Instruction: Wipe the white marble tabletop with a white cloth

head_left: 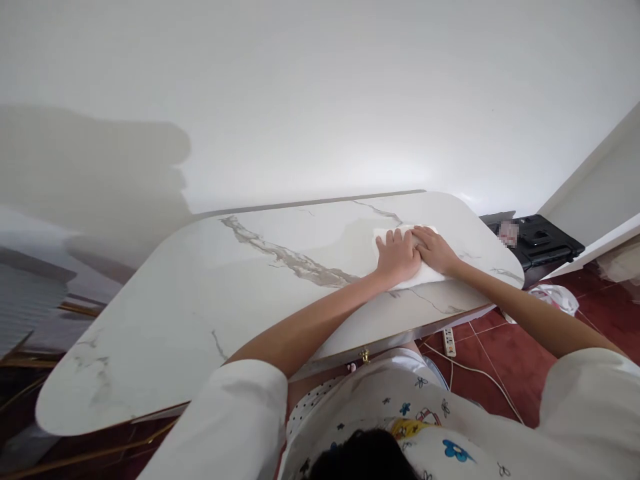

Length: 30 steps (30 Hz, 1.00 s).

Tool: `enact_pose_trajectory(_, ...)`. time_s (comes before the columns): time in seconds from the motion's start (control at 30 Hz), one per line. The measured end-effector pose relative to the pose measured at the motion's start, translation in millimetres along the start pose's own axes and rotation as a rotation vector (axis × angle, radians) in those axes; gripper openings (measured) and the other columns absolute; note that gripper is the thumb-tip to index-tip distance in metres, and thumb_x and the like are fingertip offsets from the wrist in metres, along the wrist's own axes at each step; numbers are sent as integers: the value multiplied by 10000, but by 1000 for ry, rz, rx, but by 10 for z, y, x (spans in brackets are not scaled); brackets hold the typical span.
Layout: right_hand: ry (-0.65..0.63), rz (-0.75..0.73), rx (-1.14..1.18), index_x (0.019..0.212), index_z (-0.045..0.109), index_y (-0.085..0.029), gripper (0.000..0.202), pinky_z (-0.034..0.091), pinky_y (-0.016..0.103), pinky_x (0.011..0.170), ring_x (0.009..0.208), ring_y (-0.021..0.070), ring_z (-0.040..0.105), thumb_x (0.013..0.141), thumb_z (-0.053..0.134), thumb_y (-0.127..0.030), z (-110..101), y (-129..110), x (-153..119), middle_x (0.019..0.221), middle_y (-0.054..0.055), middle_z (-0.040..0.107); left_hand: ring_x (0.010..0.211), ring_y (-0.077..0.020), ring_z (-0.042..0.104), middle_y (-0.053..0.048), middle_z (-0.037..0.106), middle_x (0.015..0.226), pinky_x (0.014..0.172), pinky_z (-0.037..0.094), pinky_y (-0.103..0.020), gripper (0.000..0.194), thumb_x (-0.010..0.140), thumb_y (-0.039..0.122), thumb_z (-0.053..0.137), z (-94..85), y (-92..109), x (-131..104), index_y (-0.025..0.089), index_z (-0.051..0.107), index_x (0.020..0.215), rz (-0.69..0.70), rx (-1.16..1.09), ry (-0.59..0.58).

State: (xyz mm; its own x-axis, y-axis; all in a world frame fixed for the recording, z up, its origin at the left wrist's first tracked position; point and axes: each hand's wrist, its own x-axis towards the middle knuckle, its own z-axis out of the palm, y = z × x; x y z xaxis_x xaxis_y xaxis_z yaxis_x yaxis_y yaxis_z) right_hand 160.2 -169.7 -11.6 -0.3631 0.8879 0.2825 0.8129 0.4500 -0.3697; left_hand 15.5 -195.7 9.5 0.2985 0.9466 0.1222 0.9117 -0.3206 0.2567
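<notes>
Round-cornered white tabletop (165, 320), marbled in grey-brown, 1 white cloth (427, 275) lying towards its right end

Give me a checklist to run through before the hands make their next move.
1. Left hand on the cloth: ok, palm down on it.
2. Right hand on the cloth: ok, also palm down, close beside the left.
3. Cloth fully on the tabletop: ok, it lies toward the right end.
4. Power strip off the tabletop: ok, it is down on the red floor.
5. Underside of the cloth clean: cannot tell, it faces the tabletop.
6. Cloth smooth beneath the palms: cannot tell, the hands cover it.
</notes>
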Motion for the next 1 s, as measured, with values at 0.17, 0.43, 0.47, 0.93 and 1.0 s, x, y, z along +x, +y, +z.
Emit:
enact_pose_trajectory(0.17,7,19,8,1296,592,-178,516,412,536,1097,1296,317,501,831,371,-194,53,249,433,1377,98,601,1365,-315,381,-145,504,1432,1145,232,-606,474,946,301,309,56,-139,448,186,470,1376,-26,-64,34)
enact_pose_trajectory(0.43,6,-56,29,1279,591,-209,505,412,527,1093,1272,300,516,828,365,-220,228,607,1130,1348,75,622,1311,-297,424,-131,549,1373,1129,263,-559,446,933,323,343,85,-401,1016,212,499,1336,-81,-99,86)
enact_pose_trajectory(0.47,4,-51,32,1286,589,-211,508,405,531,1099,1282,301,510,830,365,-222,242,632,1190,1356,71,619,1309,-295,427,-127,554,1369,1128,265,-557,447,932,327,341,92,-433,1070,213,502,1334,-82,-102,90)
enact_pose_trajectory(0.93,-21,85,51,1355,571,-222,550,379,493,1133,1342,280,478,842,375,-227,335,743,1864,1438,35,569,1344,-282,407,-105,541,1412,1158,234,-540,491,937,349,307,68,-758,1671,229,469,1384,-125,-85,93)
enact_pose_trajectory(1.0,-27,84,45,1353,573,-214,545,378,491,1131,1334,282,484,848,371,-231,342,735,1890,1436,39,571,1341,-281,407,-107,540,1409,1155,238,-537,491,944,341,293,69,-773,1693,226,461,1391,-124,-72,83)
